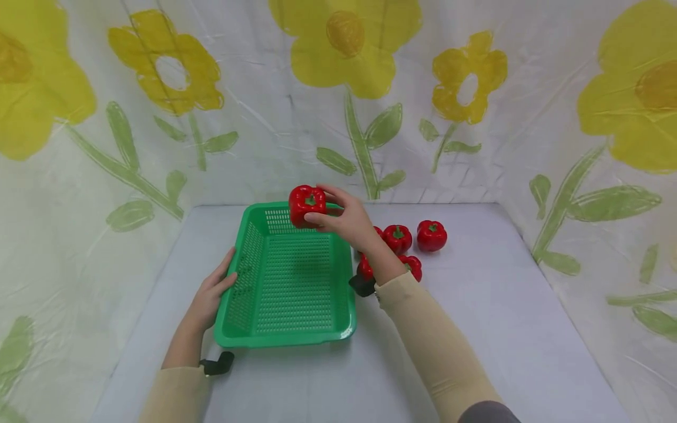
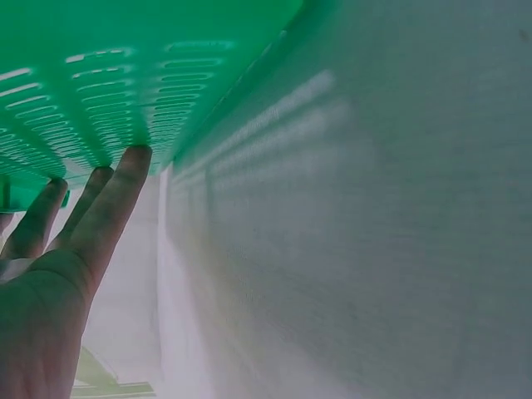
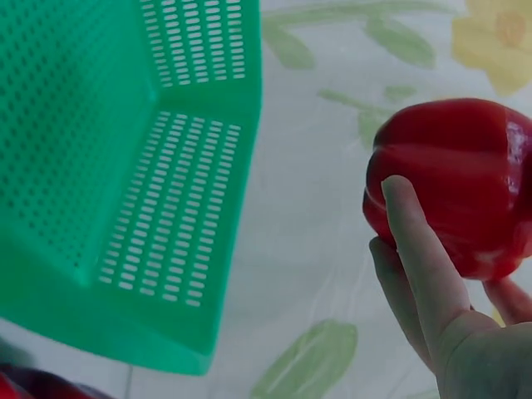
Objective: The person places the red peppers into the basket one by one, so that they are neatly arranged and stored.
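Right hand (image 1: 346, 219) pinching pepper (image 1: 303, 208) near far rim of basket (image 1: 285, 340); left hand (image 1: 208, 296), fingers straightish, against basket side. Early, seemingly: basket bare inside, other peppers (image 1: 432, 237) (five visible) remaining on worktop (image 1: 508, 311), towards far edge.

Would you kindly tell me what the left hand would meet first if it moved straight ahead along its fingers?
The green perforated basket: the left hand points at its left side wall and seems to touch it, though the exact contact is hard to judge.
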The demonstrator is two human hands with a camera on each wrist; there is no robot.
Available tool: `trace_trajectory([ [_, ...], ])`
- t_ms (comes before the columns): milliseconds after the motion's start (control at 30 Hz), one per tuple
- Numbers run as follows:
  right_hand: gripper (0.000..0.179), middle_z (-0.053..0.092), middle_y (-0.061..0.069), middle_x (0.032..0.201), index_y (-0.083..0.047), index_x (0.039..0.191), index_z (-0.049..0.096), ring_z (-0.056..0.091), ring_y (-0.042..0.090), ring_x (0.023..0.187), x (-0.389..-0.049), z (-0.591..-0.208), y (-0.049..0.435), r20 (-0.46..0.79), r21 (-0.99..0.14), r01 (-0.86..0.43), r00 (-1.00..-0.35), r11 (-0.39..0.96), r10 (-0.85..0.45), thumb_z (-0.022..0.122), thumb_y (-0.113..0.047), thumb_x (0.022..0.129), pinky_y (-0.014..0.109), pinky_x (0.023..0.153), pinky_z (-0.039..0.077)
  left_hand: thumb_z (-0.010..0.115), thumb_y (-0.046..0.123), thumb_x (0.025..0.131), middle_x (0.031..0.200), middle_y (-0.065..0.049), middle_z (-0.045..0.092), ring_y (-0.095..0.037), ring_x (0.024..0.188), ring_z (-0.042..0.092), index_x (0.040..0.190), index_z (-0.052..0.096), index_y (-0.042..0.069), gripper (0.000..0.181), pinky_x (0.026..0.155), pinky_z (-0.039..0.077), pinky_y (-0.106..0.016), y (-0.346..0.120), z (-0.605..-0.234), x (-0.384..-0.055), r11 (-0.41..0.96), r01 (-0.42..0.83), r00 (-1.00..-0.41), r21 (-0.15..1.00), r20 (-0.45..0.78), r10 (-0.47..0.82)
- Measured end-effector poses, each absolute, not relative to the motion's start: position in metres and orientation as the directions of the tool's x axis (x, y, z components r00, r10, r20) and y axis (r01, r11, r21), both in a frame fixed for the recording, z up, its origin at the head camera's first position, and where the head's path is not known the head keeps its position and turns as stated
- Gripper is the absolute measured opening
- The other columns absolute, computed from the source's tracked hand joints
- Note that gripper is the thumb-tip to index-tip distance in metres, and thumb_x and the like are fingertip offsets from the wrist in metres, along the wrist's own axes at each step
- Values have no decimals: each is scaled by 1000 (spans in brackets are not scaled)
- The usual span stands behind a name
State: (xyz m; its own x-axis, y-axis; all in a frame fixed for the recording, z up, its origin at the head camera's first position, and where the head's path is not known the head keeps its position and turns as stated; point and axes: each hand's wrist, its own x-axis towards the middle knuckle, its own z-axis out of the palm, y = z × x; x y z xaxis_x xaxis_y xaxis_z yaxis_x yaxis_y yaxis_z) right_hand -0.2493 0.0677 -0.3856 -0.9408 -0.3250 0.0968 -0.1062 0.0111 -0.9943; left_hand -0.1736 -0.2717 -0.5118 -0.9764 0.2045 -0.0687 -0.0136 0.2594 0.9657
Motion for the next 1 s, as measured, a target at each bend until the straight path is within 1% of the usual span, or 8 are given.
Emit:
trace_trajectory([
  [133, 67, 54, 7, 145, -24, 148, 51, 59, 32, 125, -251, -385, 59, 98, -994, -107, -940, 10, -327, 81, -23, 88, 50, 84, 61, 38, 36, 110, 171, 4, 7, -33, 157, 7, 162, 13, 38, 58, 114, 34, -25, -274, -513, -174, 250, -17, -976, 968, -70, 207],
  [200, 68, 54, 8, 145, -23, 148, 50, 59, 33, 125, -251, -385, 55, 97, -994, -106, -938, 8, -332, 81, -22, 88, 48, 83, 62, 38, 36, 110, 171, 3, 6, -34, 157, 7, 162, 13, 38, 58, 110, 35, -20, -274, -513, -174, 245, -18, -975, 969, -71, 211],
  [300, 69, 53, 7, 145, -23, 149, 50, 59, 33, 125, -252, -386, 49, 90, -995, -102, -936, 17, -340, 81, -23, 87, 43, 80, 63, 37, 35, 110, 171, 4, 5, -34, 157, 6, 162, 12, 38, 58, 116, 33, -34, -274, -512, -172, 243, -26, -975, 970, -78, 207],
  [400, 70, 52, 6, 146, -24, 149, 48, 59, 32, 126, -253, -387, 44, 80, -995, -93, -936, 23, -344, 81, -24, 87, 43, 81, 63, 38, 34, 110, 171, 5, 5, -32, 157, 5, 162, 12, 38, 58, 120, 23, -53, -273, -510, -171, 243, -35, -976, 969, -85, 200],
  [500, 70, 51, 4, 147, -25, 149, 48, 59, 31, 126, -254, -388, 40, 67, -997, -79, -939, 21, -338, 81, -24, 87, 47, 85, 62, 38, 33, 110, 171, 4, 5, -32, 157, 4, 162, 12, 37, 59, 120, 18, -60, -272, -509, -171, 238, -32, -976, 971, -82, 201],
  [733, 71, 50, 6, 147, -23, 149, 47, 58, 33, 127, -259, -390, 28, 52, -998, -59, -937, 9, -346, 81, -22, 88, 54, 90, 59, 38, 34, 110, 171, 4, 5, -32, 157, 5, 162, 11, 36, 59, 120, 20, -56, -271, -507, -172, 235, -27, -973, 972, -79, 216],
  [867, 70, 52, 5, 146, -23, 148, 47, 59, 32, 125, -261, -392, 21, 41, -998, -56, -941, 34, -335, 82, -23, 87, 48, 86, 61, 38, 34, 110, 171, 4, 6, -32, 157, 5, 162, 11, 36, 59, 119, 22, -54, -271, -510, -172, 241, -18, -973, 970, -72, 218],
  [1000, 69, 53, 6, 145, -23, 148, 48, 60, 29, 123, -265, -393, 14, 19, -999, -27, -949, 23, -316, 82, -23, 87, 47, 85, 62, 38, 35, 110, 171, 4, 6, -33, 157, 7, 162, 12, 37, 59, 118, 28, -45, -273, -512, -173, 245, -8, -975, 970, -62, 215],
])
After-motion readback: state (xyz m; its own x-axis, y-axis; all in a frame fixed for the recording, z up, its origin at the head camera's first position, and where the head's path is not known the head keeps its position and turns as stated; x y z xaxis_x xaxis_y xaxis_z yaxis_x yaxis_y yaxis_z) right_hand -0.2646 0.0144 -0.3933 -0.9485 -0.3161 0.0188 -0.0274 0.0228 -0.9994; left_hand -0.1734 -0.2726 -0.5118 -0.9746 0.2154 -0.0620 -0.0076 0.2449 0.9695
